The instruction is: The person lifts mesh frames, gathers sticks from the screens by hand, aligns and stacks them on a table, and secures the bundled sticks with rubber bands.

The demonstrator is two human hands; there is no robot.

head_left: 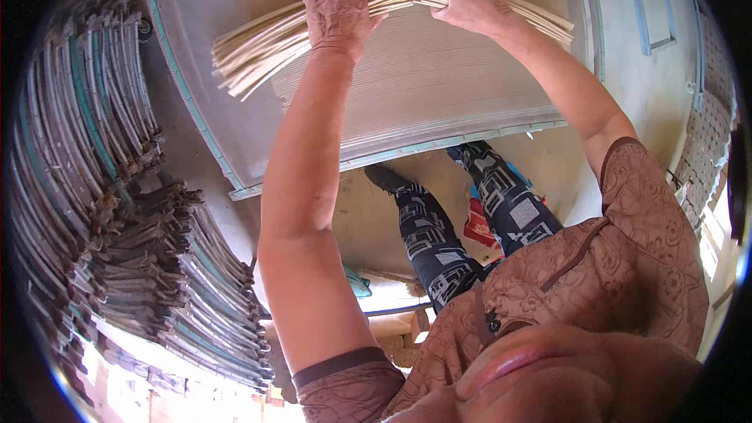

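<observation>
Hands meet over a bundle of thin pale strips (313, 39), long flat slivers that look like split bamboo or reed, lying across a wide framed tray (439, 78). The left hand (338, 14) lies palm-down on the bundle, fingers curled over its far edge and clamped on the strips. The right hand (472, 0) presses on the same bundle just beside it, fingers closed over the top and thumb toward the left hand.

The strips seem light and springy: stiff along their length, loose against each other, and apt to fan out, as the splayed left end shows. They would likely slide apart if gripped at one end, so a hold near the middle, with both hands close together, suits them; the edges may be sharp or splintery.

The tray has a finely ribbed, pale bed and a blue-green frame (196, 117), and sits tilted above a dusty concrete floor (368, 219). To the left stand tall stacks of similar trays (102, 164), worn and grey. Patterned trouser legs (454, 219) show below the tray, and a pale wall (658, 78) rises on the right.
</observation>
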